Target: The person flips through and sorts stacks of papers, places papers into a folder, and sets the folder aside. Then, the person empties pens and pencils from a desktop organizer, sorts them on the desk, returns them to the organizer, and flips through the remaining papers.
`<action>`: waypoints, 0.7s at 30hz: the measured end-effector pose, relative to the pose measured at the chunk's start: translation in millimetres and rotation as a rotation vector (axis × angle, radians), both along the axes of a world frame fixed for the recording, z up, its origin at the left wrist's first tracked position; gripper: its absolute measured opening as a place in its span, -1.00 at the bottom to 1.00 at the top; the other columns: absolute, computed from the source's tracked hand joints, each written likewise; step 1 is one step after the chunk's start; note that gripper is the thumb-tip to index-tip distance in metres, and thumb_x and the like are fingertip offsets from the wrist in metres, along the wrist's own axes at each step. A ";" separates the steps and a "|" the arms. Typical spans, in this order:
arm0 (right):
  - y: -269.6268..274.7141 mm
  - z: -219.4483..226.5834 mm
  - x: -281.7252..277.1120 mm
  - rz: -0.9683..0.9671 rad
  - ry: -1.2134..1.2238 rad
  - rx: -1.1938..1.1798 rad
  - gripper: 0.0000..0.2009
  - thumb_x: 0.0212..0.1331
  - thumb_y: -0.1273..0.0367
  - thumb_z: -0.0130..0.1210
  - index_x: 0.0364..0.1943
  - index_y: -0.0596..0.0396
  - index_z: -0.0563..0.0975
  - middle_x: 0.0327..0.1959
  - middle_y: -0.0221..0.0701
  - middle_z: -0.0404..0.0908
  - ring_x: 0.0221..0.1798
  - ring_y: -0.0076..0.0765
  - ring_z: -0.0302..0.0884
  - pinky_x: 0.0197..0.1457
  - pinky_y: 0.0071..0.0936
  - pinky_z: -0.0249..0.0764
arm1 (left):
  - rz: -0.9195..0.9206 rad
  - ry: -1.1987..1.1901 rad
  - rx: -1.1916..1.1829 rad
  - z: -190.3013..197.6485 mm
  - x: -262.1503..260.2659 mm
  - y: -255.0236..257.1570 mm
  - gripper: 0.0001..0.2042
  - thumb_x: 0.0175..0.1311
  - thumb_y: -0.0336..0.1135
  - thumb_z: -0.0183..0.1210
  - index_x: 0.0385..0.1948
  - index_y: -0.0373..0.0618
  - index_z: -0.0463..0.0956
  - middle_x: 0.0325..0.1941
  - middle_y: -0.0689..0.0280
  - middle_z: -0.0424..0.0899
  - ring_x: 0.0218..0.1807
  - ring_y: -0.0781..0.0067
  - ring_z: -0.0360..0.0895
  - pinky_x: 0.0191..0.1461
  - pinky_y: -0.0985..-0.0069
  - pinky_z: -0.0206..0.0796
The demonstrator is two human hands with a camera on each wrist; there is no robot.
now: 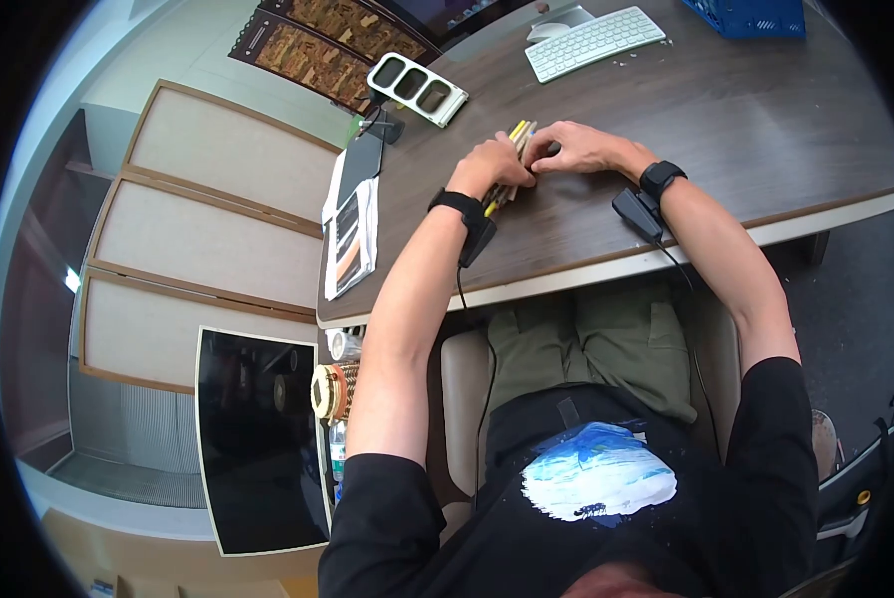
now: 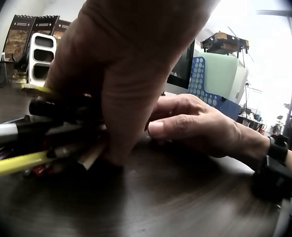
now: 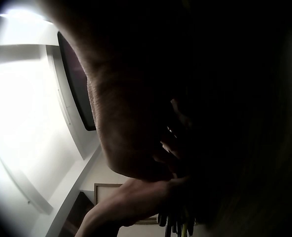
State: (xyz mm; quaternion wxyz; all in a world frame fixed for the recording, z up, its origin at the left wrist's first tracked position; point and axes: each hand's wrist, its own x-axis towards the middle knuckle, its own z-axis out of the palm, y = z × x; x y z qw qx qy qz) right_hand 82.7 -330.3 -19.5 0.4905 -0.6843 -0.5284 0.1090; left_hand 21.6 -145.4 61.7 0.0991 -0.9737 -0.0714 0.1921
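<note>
A bundle of pens and pencils (image 1: 520,132) lies low over the dark desktop, close in front of the person. My left hand (image 1: 490,165) grips it from above, around its middle. In the left wrist view, a yellow pencil (image 2: 20,163) and a white-and-black marker (image 2: 5,131) stick out beside that hand. My right hand (image 1: 584,148) is at the bundle's far side, its thumb and forefinger curled toward it, fingertips close to the left hand's. I cannot tell whether those fingertips pinch a pen. The right wrist view is mostly dark, with pen ends (image 3: 178,224) low in it.
A white three-slot holder (image 1: 417,90) stands at the back left of the desk (image 1: 746,120). Papers (image 1: 355,234) lie along the left edge, near a dark mesh cup (image 1: 391,128). A white keyboard (image 1: 594,44) and a blue basket (image 1: 751,17) are farther back.
</note>
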 end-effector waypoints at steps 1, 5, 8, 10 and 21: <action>-0.2 3.4 2.6 -0.002 -0.008 0.000 -0.65 0.28 0.18 0.27 -0.04 0.16 0.79 -0.08 -0.21 0.84 0.04 -0.16 0.75 0.27 -0.19 0.59 | -0.002 -0.008 0.000 2.2 3.6 0.8 0.07 0.05 0.25 0.47 0.40 -0.54 0.26 0.24 -0.24 0.72 0.30 -0.13 0.70 0.35 0.16 0.57; -1.1 -1.2 -1.8 -0.031 -0.021 0.023 -0.63 0.29 0.17 0.26 -0.01 0.14 0.78 -0.06 -0.18 0.84 0.07 -0.11 0.76 0.30 -0.16 0.58 | 0.046 0.040 -0.021 3.5 10.7 9.0 0.08 0.16 0.39 0.31 0.40 -0.59 0.28 0.23 -0.14 0.74 0.25 -0.06 0.74 0.24 0.23 0.58; 2.9 -5.0 3.9 -0.085 -0.042 0.062 -0.61 0.25 0.12 0.26 -0.03 0.12 0.79 -0.07 -0.13 0.84 0.06 -0.08 0.77 0.27 -0.18 0.60 | 0.121 0.153 -0.127 13.8 19.1 21.0 -0.08 0.20 0.30 0.35 0.25 -0.56 0.47 0.14 -0.04 0.78 0.12 0.07 0.78 0.14 0.23 0.61; 2.7 -3.4 3.6 -0.123 -0.030 0.050 -0.61 0.25 0.13 0.26 -0.03 0.12 0.80 -0.09 -0.12 0.84 0.04 -0.05 0.77 0.25 -0.17 0.61 | 0.273 0.151 -0.515 7.6 23.6 41.8 -0.29 0.24 0.14 0.42 0.09 -0.47 0.61 0.03 0.11 0.79 -0.04 0.27 0.79 0.03 0.30 0.64; 0.5 -5.3 8.4 -0.219 -0.037 0.014 -0.68 0.30 0.23 0.28 -0.07 0.19 0.79 -0.16 -0.20 0.80 -0.08 -0.24 0.73 0.13 -0.26 0.66 | 0.387 -0.050 -0.471 10.3 19.4 80.6 -0.38 0.24 0.21 0.55 -0.17 -0.35 0.77 -0.25 0.22 0.77 -0.30 0.48 0.71 -0.28 0.46 0.50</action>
